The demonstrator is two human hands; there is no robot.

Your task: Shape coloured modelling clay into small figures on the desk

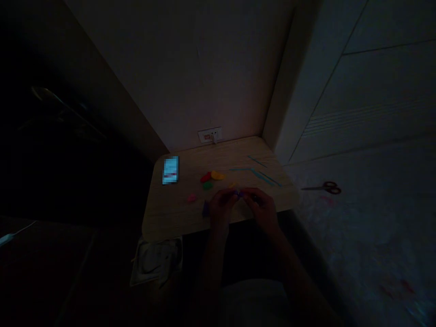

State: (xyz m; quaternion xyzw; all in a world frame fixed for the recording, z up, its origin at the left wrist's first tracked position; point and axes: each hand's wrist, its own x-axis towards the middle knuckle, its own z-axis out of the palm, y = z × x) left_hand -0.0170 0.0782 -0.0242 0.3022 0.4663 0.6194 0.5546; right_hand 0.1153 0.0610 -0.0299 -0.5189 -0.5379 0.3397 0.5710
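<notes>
Over the front of the small wooden table, my left hand (221,203) and my right hand (261,205) meet with fingers pinched. Between their fingertips is a small piece of purple modelling clay (241,194). A darker purple lump (205,209) lies beside my left hand. Just beyond the fingers sits a small yellow-orange bit (232,185). Red clay (206,177), orange clay (217,175) and green clay (207,185) lie grouped further left, with a pink lump (192,198) nearer me. Thin blue-green modelling tools (262,177) rest on the right. Dim light hides fine detail.
A lit phone (170,170) lies at the table's (160,222) left. Behind, a wall socket (210,135) holds a plug. Scissors (329,187) lie on a pale surface right of the table. A tray-like container (156,261) is below the front left corner.
</notes>
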